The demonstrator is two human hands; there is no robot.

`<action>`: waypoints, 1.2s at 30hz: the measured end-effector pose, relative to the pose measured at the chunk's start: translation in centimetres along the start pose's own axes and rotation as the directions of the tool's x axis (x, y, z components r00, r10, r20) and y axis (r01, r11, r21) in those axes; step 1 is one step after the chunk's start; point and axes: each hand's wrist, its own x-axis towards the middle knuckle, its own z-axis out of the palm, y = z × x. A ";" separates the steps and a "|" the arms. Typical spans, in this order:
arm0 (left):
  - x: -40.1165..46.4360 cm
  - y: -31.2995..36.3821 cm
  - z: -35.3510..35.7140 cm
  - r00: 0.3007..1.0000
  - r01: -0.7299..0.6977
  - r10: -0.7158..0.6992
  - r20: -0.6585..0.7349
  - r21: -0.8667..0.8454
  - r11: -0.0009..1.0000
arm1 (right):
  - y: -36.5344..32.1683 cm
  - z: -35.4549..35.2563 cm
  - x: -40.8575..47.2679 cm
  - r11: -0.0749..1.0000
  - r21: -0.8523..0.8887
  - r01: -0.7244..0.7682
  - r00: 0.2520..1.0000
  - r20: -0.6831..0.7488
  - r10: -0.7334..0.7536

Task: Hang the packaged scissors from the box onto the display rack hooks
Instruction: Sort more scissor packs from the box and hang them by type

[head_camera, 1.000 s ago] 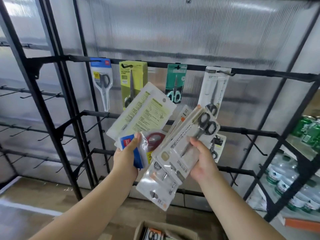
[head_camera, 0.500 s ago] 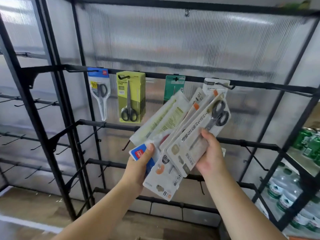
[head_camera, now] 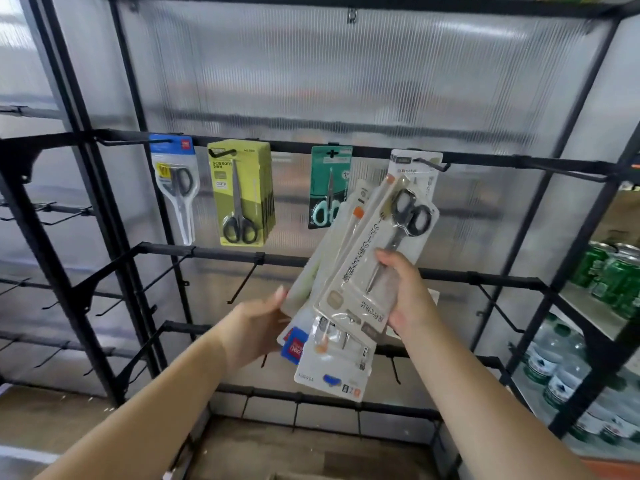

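My right hand (head_camera: 407,296) grips a beige pack of black-handled scissors (head_camera: 377,254), tilted up towards the rack's top rail. My left hand (head_camera: 258,325) holds the rest of the fanned stack of scissor packs (head_camera: 332,362) from the left side, thumb on the front. On the black display rack (head_camera: 287,147), the top rail carries a blue-topped pack (head_camera: 175,181), a stack of yellow-green packs (head_camera: 240,195), a teal pack (head_camera: 327,185) and a white pack (head_camera: 415,164) on its hook. The box is out of view.
Bare hooks (head_camera: 242,282) stick out from the second and third rails, and more on the left bay (head_camera: 65,216). A shelf at the right holds green cans (head_camera: 613,271) and water bottles (head_camera: 557,372). Ribbed translucent panels back the rack; wooden floor below.
Both hands have raised the stack and swung it more upright towards the upper right hook. The fan of packs has closed up, and the view has tilted upward.
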 end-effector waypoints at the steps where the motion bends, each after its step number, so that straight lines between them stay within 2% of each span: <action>1: 0.2 0.6 -0.1 1.000 -0.019 0.019 -0.008 0.035 0.999 | 0.0 0.2 0.0 1.000 -0.018 -0.020 1.000 0.003 0.020; 5: 1.2 1.4 1.8 0.998 -0.057 0.061 -0.015 0.202 0.978 | 0.0 1.8 -0.1 0.998 -0.048 -0.028 1.000 0.000 0.028; 10: 1.2 0.0 3.9 0.987 -0.159 0.162 0.010 0.259 0.953 | -0.5 1.9 -0.1 0.999 -0.051 0.007 0.998 0.059 -0.004; 13: 1.6 -0.1 5.2 0.974 -0.162 0.178 -0.138 0.122 0.979 | -0.5 1.5 -0.3 0.999 -0.025 0.034 0.998 0.061 -0.032; 15: 1.2 -0.5 6.4 0.973 -0.201 0.198 -0.117 -0.014 0.979 | -0.4 1.6 -0.4 0.999 0.018 0.047 0.997 0.055 -0.048; 18: 0.3 -0.6 6.8 0.985 -0.115 0.084 -0.149 -0.208 0.971 | -0.4 1.7 -0.6 0.997 0.036 0.067 0.996 0.058 -0.069; 21: 0.1 0.4 6.6 0.993 -0.073 0.040 -0.108 -0.324 0.943 | -0.3 1.4 -1.1 0.997 0.038 0.071 0.992 0.101 -0.074; 24: -0.3 0.8 6.5 0.994 -0.040 0.002 -0.109 -0.345 0.938 | 0.2 0.9 -1.7 0.999 0.017 0.051 0.987 0.154 -0.053; 28: -0.5 0.7 7.2 0.973 -0.037 -0.036 -0.227 -0.309 0.950 | 0.5 0.9 -2.3 0.999 0.038 -0.009 0.977 0.214 0.000; 30: -0.6 0.6 7.4 0.972 -0.052 -0.021 -0.236 -0.299 0.953 | 0.7 1.0 -2.4 0.998 0.041 -0.043 0.974 0.223 0.033; 36: -0.5 0.7 7.2 0.978 0.006 -0.081 -0.193 -0.363 0.932 | 1.2 1.1 -2.4 0.999 0.030 0.023 0.994 0.108 -0.026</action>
